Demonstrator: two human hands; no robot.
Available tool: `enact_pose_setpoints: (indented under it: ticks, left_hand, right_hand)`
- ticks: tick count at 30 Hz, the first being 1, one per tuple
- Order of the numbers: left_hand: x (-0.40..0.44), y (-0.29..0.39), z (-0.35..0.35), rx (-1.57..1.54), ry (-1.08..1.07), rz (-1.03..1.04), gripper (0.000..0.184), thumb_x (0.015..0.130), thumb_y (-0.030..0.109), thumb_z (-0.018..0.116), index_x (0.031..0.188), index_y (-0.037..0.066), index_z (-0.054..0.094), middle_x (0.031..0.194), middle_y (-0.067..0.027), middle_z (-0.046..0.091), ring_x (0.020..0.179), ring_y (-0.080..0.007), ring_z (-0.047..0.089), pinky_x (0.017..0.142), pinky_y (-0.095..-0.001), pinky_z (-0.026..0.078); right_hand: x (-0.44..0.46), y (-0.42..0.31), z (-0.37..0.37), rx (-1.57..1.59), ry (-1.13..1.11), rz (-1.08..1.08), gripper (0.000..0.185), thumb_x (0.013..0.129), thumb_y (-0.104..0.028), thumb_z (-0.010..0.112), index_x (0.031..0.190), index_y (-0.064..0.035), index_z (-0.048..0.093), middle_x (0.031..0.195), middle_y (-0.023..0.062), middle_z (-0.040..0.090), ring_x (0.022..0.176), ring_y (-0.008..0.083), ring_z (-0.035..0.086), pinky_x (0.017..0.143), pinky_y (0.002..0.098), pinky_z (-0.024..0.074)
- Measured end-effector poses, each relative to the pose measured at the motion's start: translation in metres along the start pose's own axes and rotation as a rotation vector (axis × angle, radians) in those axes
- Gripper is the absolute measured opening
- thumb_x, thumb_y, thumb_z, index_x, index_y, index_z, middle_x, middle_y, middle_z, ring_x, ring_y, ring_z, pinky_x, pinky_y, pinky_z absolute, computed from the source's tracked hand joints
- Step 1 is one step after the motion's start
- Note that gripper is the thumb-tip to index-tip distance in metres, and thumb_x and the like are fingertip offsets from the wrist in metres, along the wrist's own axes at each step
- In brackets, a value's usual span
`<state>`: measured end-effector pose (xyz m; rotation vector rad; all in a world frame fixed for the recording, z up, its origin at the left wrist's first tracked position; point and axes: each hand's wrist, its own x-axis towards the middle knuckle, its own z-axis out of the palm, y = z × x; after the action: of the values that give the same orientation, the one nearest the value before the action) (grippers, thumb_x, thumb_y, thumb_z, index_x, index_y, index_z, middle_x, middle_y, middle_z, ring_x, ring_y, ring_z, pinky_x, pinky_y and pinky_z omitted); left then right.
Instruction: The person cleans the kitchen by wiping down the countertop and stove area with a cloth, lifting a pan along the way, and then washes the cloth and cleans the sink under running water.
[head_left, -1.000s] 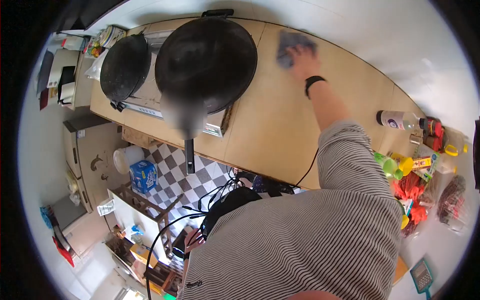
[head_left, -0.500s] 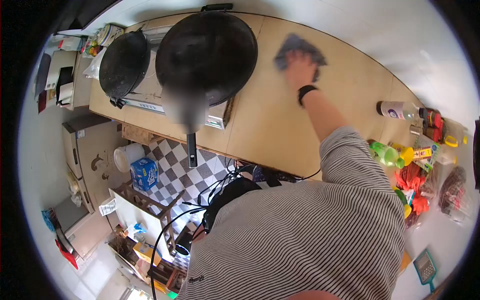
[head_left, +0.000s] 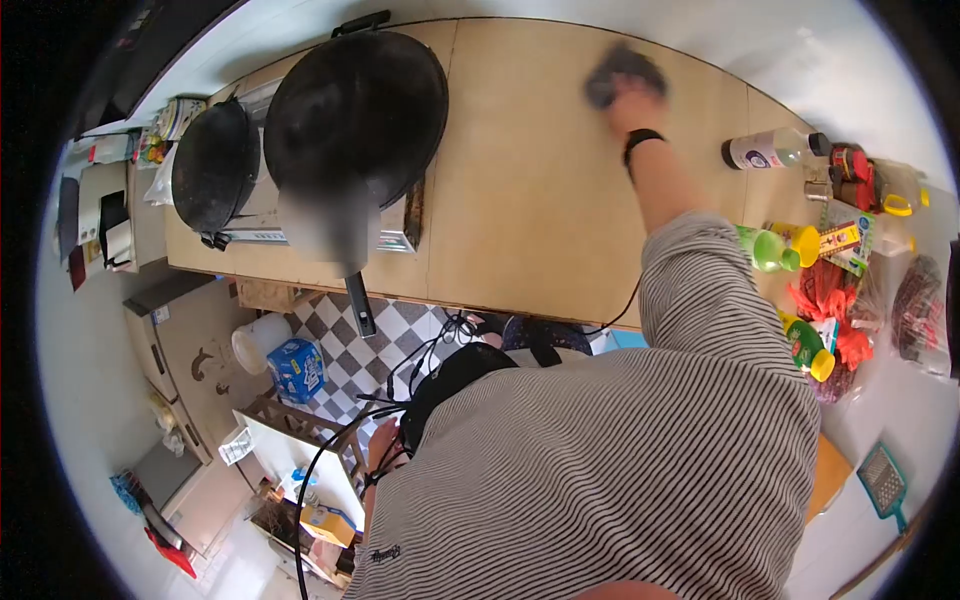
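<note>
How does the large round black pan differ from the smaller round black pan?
The large round black pan looks wider than the smaller round black pan. The large pan's long black handle reaches past the tan counter; the smaller pan shows no long handle. The large pan is nearer the grey cloth under the right hand; the smaller pan farther. Both look black.

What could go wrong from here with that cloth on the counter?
A wide sweep of the right hand with the dark cloth might knock the labelled bottle to its right. The large pan's handle juts past the counter's front edge, so the body could bump it.
</note>
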<state>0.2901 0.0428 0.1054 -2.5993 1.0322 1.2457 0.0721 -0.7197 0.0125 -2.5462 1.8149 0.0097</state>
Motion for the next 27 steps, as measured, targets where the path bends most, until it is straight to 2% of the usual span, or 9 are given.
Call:
enact_pose_setpoints:
  ticks: [2, 5, 11, 17, 18, 21, 22, 24, 27]
  left_hand:
    - [-0.011, -0.002, 0.010, -0.305, -0.028, -0.127, 0.031, 0.084, 0.018, 0.050, 0.111, 0.003, 0.053, 0.090, -0.0103, 0.060, 0.080, -0.0236, 0.059, 0.063, -0.0342, 0.048]
    - [-0.013, -0.007, 0.023, -0.420, -0.059, -0.180, 0.030, 0.085, 0.019, 0.049, 0.110, 0.004, 0.053, 0.089, -0.0098, 0.060, 0.079, -0.0222, 0.060, 0.061, -0.0334, 0.048]
    - [0.006, -0.006, 0.035, -0.288, -0.095, -0.102, 0.029, 0.086, 0.021, 0.049, 0.108, 0.004, 0.054, 0.086, -0.0090, 0.060, 0.077, -0.0194, 0.060, 0.058, -0.0317, 0.047]
    - [0.029, 0.030, 0.003, 0.267, 0.001, 0.259, 0.027, 0.087, 0.023, 0.048, 0.107, 0.005, 0.055, 0.082, -0.0081, 0.060, 0.074, -0.0166, 0.060, 0.055, -0.0299, 0.047]
    - [0.027, 0.055, -0.018, -0.288, -0.092, -0.215, 0.026, 0.087, 0.031, 0.050, 0.098, 0.008, 0.056, 0.076, -0.0062, 0.059, 0.067, -0.0120, 0.058, 0.049, -0.0250, 0.044]
    - [0.009, 0.042, 0.007, -1.150, 0.079, -0.366, 0.021, 0.085, 0.028, 0.057, 0.096, 0.010, 0.054, 0.077, -0.0050, 0.059, 0.061, -0.0138, 0.054, 0.048, -0.0245, 0.043]
    - [0.001, 0.037, 0.005, -1.469, -0.010, -0.628, 0.021, 0.086, 0.025, 0.056, 0.102, 0.011, 0.054, 0.081, -0.0048, 0.059, 0.064, -0.0148, 0.056, 0.051, -0.0261, 0.045]
    - [-0.008, -0.001, 0.050, -1.113, 0.065, -0.118, 0.024, 0.086, 0.024, 0.056, 0.107, 0.013, 0.054, 0.084, -0.0048, 0.059, 0.069, -0.0159, 0.057, 0.054, -0.0281, 0.047]
    - [-0.046, -0.005, 0.080, -1.167, 0.145, -0.140, 0.025, 0.084, 0.021, 0.058, 0.108, 0.013, 0.055, 0.087, -0.0049, 0.060, 0.073, -0.0171, 0.058, 0.060, -0.0315, 0.049]
  right_hand:
    - [-0.012, 0.029, -0.027, 0.022, -0.085, 0.316, 0.043, 0.086, -0.020, 0.036, 0.129, -0.0185, 0.040, 0.126, 0.0150, 0.044, 0.117, 0.0360, 0.040, 0.095, 0.0549, 0.0263]
    - [-0.038, 0.025, -0.016, -0.008, -0.004, 0.369, 0.043, 0.085, -0.023, 0.038, 0.128, -0.0155, 0.041, 0.124, 0.0140, 0.046, 0.115, 0.0352, 0.042, 0.093, 0.0553, 0.0282]
    - [-0.194, -0.061, -0.030, 0.053, -0.067, -0.308, 0.039, 0.081, -0.019, 0.042, 0.117, -0.0063, 0.050, 0.120, 0.0154, 0.049, 0.112, 0.0341, 0.044, 0.096, 0.0532, 0.0290]
    - [-0.260, -0.067, -0.038, 0.270, -0.129, -0.828, 0.041, 0.077, -0.016, 0.047, 0.118, -0.0157, 0.054, 0.127, 0.0091, 0.047, 0.120, 0.0310, 0.038, 0.104, 0.0520, 0.0194]
    - [-0.237, -0.057, -0.040, 0.254, -0.129, -0.775, 0.043, 0.075, -0.014, 0.050, 0.118, -0.0177, 0.054, 0.125, 0.0070, 0.049, 0.119, 0.0282, 0.041, 0.104, 0.0494, 0.0211]
    - [-0.114, -0.018, -0.022, 0.274, -0.016, -0.278, 0.046, 0.073, -0.009, 0.050, 0.118, -0.0161, 0.052, 0.118, 0.0093, 0.054, 0.117, 0.0255, 0.043, 0.099, 0.0434, 0.0327]
    - [-0.086, -0.005, -0.026, 0.250, -0.092, -0.105, 0.044, 0.077, -0.013, 0.047, 0.121, -0.0149, 0.049, 0.121, 0.0103, 0.051, 0.117, 0.0277, 0.043, 0.096, 0.0451, 0.0347]
    - [-0.061, -0.007, -0.063, 0.050, -0.358, 0.195, 0.053, 0.081, -0.024, 0.045, 0.132, -0.0164, 0.034, 0.138, 0.0101, 0.032, 0.124, 0.0316, 0.034, 0.095, 0.0541, 0.0329]
    - [-0.066, -0.009, -0.026, 0.126, -0.253, 0.195, 0.062, 0.079, -0.027, 0.048, 0.137, -0.0231, 0.026, 0.143, 0.0087, 0.024, 0.128, 0.0350, 0.026, 0.094, 0.0581, 0.0314]
